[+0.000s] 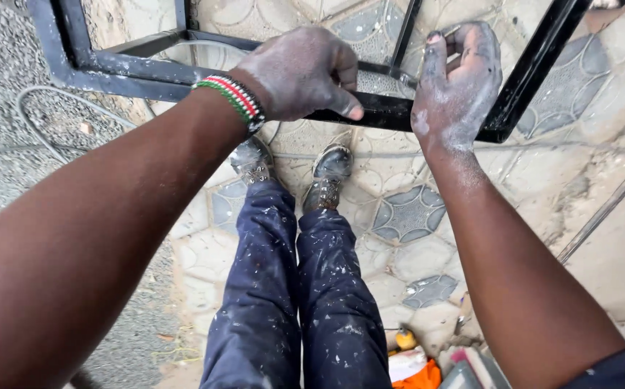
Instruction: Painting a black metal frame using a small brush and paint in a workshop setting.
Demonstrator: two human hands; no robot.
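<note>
Both forearms fill the lower corners of the view, reaching up and away from the camera toward a black metal frame (391,112) built of square tubes. Between the arms hang the person's legs in dark blue trousers (298,288) flecked with pale spatter, ending in a pair of scuffed boots (327,176) that stand on patterned paving tiles (409,212). On the left wrist sits a beaded bracelet (233,97) striped in red, green, white and black. Dusted grey, the left hand (301,72) curls over the near horizontal bar of the frame, its thumb pressed along the bar's front face and its fingers folded over the top, so it is clamped on the tube. Just beside it, the right hand (456,83), coated in whitish powder, wraps the same bar close to the corner where a slanted black tube meets it; its fingers hook over the upper edge, likewise closed on the frame. A thin upright bar of the frame rises between the two hands, which are near each other but not touching. Left of the tiles lies a strip of grey gravel (10,144) crossed by a pale cable (38,130). Near the bottom edge an orange cloth (417,376) lies among small clutter too blurred to identify.
</note>
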